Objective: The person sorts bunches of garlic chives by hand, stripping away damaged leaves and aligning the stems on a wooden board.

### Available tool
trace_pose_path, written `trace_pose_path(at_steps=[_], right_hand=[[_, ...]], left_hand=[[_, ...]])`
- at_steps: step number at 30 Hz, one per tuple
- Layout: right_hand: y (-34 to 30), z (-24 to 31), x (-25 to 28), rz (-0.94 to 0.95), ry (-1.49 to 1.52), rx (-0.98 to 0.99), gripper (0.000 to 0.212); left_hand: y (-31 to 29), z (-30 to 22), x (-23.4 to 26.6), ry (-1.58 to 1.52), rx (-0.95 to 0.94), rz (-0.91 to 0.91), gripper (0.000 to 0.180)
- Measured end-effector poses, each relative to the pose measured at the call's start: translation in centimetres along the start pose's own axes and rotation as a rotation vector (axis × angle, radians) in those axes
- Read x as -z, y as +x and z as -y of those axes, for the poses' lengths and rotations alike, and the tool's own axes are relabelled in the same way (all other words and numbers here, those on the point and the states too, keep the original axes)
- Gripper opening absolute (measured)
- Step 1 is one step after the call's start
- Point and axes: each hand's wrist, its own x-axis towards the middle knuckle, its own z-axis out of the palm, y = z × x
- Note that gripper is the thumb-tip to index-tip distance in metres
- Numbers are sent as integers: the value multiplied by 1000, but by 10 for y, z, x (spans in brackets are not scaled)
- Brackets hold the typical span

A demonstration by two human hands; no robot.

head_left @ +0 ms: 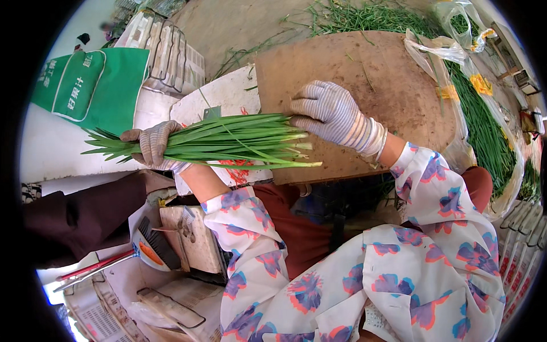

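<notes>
A bunch of garlic chives (pixel 228 137), long flat green leaves with pale stem ends, lies sideways in front of me above the boards. My left hand (pixel 152 142), in a striped knit glove, is closed around its leafy part, with leaf tips fanning out to the left. At the stem end on the right, my gloved right hand (pixel 327 111) has its fingers bent against the bunch's upper edge; the fingertips are partly hidden. Red ties (pixel 235 171) lie on a white board (pixel 228 88) beneath the bunch.
A brown board (pixel 330 62) adjoins the white one. Clear plastic bags with more chives (pixel 484 131) stand at the right; loose greens (pixel 370 18) lie at the back. A green bag (pixel 94 85) and a stacked crate (pixel 165 48) are at the left, a brush (pixel 154 242) below.
</notes>
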Motion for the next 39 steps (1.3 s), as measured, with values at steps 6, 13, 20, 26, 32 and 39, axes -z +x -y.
trace_pose_path(at_steps=[6,13,20,26,32,39], right_hand=[[18,12,-9,-149,66,175,30],[6,2,-17,-44,86,128,22],[-6,-51,20,-310,14,-303,19],[31,27,6,26,148,14,22],[47,43,-26,23,163,15,18],[15,24,-4,315,549,-24,15]], left_hand=[[1,-24,-12,35,-6,34,29],[2,-18,-1,35,80,118,32],[7,-16,-3,47,151,235,32],[8,7,-11,35,189,159,34],[4,7,-9,79,274,150,35],[-3,-14,-4,86,165,3,35]])
